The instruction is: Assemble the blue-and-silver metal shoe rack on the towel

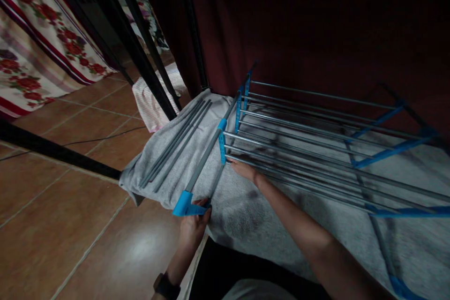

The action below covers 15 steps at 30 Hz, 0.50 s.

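A partly assembled rack (302, 152) of grey metal rods and blue plastic brackets lies on its side on a grey towel-like cloth (242, 220). My left hand (194, 225) is closed round the blue plastic end piece (184, 206), which joins the near ends of two grey tubes. My right hand (244, 171) is closed at the left end of the lowest rod, beside the blue perforated bracket (222, 147). Its fingertips are partly hidden by the rod. Several loose grey tubes (179, 145) lie side by side on the cloth, left of the rack.
Black metal posts (130, 37) and a dark bar (59, 152) stand at the left. Behind the rack is a dark red panel (309, 33). Tiled floor (94, 215) carries a thin cable (101, 138). A floral curtain (45, 42) hangs at the upper left, near a striped cloth (151, 103).
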### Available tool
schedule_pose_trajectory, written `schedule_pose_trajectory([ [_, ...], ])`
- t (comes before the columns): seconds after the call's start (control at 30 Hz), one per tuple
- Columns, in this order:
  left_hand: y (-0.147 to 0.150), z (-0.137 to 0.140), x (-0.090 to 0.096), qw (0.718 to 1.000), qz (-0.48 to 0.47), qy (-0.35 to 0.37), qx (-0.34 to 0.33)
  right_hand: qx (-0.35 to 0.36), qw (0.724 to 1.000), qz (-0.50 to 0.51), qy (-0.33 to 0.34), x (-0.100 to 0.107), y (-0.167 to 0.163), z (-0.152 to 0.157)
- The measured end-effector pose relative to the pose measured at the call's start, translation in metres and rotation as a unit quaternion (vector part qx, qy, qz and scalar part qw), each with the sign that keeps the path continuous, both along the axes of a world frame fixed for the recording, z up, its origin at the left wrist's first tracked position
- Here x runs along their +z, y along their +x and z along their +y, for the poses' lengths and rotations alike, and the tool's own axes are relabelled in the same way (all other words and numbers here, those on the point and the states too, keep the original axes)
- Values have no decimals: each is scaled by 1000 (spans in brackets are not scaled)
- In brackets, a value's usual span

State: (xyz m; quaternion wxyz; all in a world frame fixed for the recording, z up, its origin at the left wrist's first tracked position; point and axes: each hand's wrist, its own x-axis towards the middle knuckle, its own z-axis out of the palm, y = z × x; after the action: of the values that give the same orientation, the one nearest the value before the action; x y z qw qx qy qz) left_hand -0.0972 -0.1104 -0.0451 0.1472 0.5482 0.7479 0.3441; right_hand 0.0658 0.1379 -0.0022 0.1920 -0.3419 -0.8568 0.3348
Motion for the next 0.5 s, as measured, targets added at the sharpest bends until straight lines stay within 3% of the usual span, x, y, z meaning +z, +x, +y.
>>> schedule_pose_trajectory([
  [0.13, -9, 1, 5, 998, -37, -28, -42, -5, 999, -11, 38, -3, 5, 0],
  [0.27, -24, -1, 15, 992, -60, -45, -96, -41, 998, -34, 32, -8, 2, 5],
  [0.37, -44, 2, 27, 977, -144, -69, -142, -78, 996, -28, 16, -11, -6, 12],
  [0.5, -68, 36, 39, 953, -272, -99, -94, -115, 993, 6, -2, -10, -14, 20],
])
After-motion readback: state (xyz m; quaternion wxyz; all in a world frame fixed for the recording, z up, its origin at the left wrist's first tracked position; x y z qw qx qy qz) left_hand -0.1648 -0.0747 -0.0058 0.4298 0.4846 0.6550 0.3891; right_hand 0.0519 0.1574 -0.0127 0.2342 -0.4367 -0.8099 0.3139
